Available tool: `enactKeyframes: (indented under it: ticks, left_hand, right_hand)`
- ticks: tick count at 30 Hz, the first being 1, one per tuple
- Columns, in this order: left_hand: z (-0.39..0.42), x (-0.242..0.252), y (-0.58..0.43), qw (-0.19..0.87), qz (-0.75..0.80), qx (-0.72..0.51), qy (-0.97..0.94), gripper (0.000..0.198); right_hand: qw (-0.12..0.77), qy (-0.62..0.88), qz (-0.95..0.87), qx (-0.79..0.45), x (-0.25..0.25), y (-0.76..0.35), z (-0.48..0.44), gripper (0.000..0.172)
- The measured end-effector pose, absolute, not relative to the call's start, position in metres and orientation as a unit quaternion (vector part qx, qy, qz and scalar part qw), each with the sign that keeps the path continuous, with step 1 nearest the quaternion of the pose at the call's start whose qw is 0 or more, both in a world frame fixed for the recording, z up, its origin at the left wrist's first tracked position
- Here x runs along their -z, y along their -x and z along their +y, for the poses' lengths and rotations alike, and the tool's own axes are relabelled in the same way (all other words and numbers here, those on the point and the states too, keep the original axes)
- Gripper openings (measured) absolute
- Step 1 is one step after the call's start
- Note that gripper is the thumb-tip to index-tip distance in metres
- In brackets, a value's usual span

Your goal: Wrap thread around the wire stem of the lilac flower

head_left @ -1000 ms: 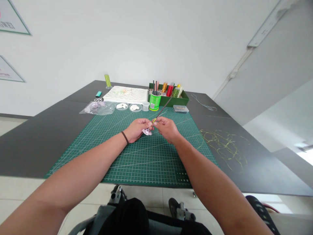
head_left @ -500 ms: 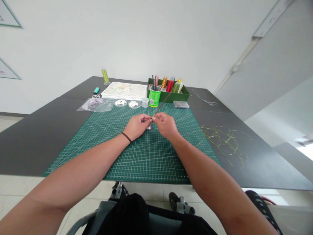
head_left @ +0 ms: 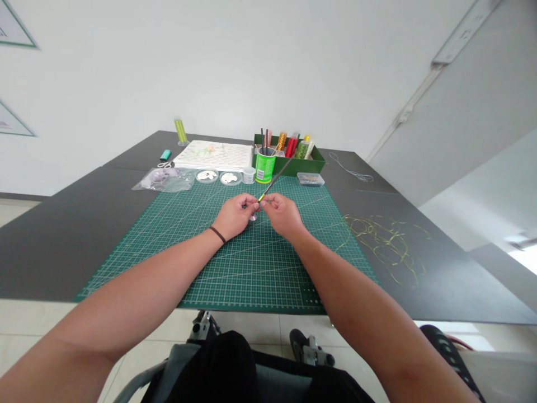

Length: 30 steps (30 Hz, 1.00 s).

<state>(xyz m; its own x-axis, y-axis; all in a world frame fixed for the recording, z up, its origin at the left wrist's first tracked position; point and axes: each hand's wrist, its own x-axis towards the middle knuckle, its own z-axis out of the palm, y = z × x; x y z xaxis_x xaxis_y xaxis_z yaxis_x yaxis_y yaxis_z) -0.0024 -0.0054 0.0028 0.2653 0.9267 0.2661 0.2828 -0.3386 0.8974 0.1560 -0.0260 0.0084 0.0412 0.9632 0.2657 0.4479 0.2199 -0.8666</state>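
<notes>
Over the middle of the green cutting mat, my left hand and my right hand meet fingertip to fingertip. Both are closed in a pinch around the lower end of a thin dark stick, which slants up and to the right. A bright yellow-green band shows on the stick just above my fingers. A small shiny piece shows under my left fingers; its kind is unclear. My fingers partly hide the stick's lower end.
Behind the hands stand a green can of sticks and a green box of coloured rolls. Two dishes of white pieces, including one dish, and a plastic bag lie left. Tangled yellow-green cord lies right.
The yellow-green band on the stick shows more plainly between my fingertips. My left fingers have shifted slightly left, and the shiny piece below them has moved a little. The rest looks the same.
</notes>
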Motion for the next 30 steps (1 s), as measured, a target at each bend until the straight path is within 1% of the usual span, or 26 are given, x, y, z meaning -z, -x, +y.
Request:
enactKeyframes:
  ticks: [6, 9, 12, 22, 24, 30]
  left_hand:
    - [-0.007, -0.006, 0.001, 0.39, 0.435, -0.43, -0.688, 0.007]
    - [-0.006, -0.006, 0.001, 0.426, 0.429, -0.435, -0.667, 0.005]
    - [-0.004, -0.003, 0.002, 0.468, 0.405, -0.438, -0.652, 0.008]
    - [0.001, 0.003, 0.003, 0.557, 0.362, -0.434, -0.608, 0.018]
    - [0.001, 0.003, 0.003, 0.564, 0.356, -0.435, -0.605, 0.018]
    - [0.001, 0.003, 0.002, 0.561, 0.366, -0.439, -0.599, 0.015]
  right_hand:
    - [0.454, 0.559, -0.636, -0.276, -0.009, -0.156, -0.027, 0.015]
    - [0.462, 0.546, -0.636, -0.291, -0.01, -0.156, -0.027, 0.014]
    - [0.472, 0.532, -0.623, -0.325, -0.01, -0.156, -0.026, 0.014]
    - [0.496, 0.477, -0.611, -0.391, -0.001, -0.163, -0.019, 0.025]
    - [0.494, 0.474, -0.613, -0.395, 0.001, -0.165, -0.017, 0.026]
    - [0.487, 0.498, -0.62, -0.361, 0.001, -0.166, -0.017, 0.019]
